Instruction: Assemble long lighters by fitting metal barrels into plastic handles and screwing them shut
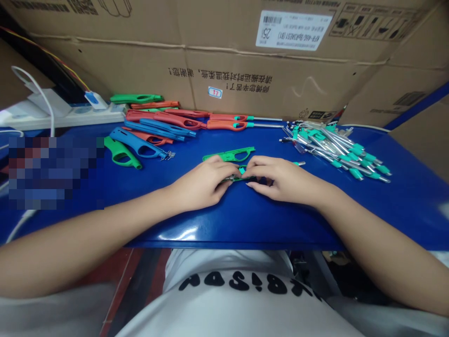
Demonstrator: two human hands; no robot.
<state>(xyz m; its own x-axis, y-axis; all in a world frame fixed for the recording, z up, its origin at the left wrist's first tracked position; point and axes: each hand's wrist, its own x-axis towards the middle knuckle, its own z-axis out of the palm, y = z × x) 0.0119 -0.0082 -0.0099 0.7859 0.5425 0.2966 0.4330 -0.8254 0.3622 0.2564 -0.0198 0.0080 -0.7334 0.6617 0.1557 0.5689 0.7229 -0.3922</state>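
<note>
Pinching a green shell (234, 178) between left hand (203, 185) and right hand (280, 182), both curled shut on it at mid-table. Pressing it down onto the blue table (245, 220), apparently with a teal-tipped tube seated inside, though mostly hidden under the fingers. Just beyond the knuckles, lying loose and not yet joined: a matching green half (229, 154). Farther right, well apart: a heap of inserts (336, 145), metal tubes with teal ends, seemingly unused. Farther left: a spread of bare shells (147, 135) in blue, red and green. Behind, near the cardboard boxes (245, 70): a couple of orange pieces (228, 124) closed up with tubes sticking out, probably finished. Judging by that: few done, one in hand half-built, most of both piles left. At far left: a power strip (70, 117).
</note>
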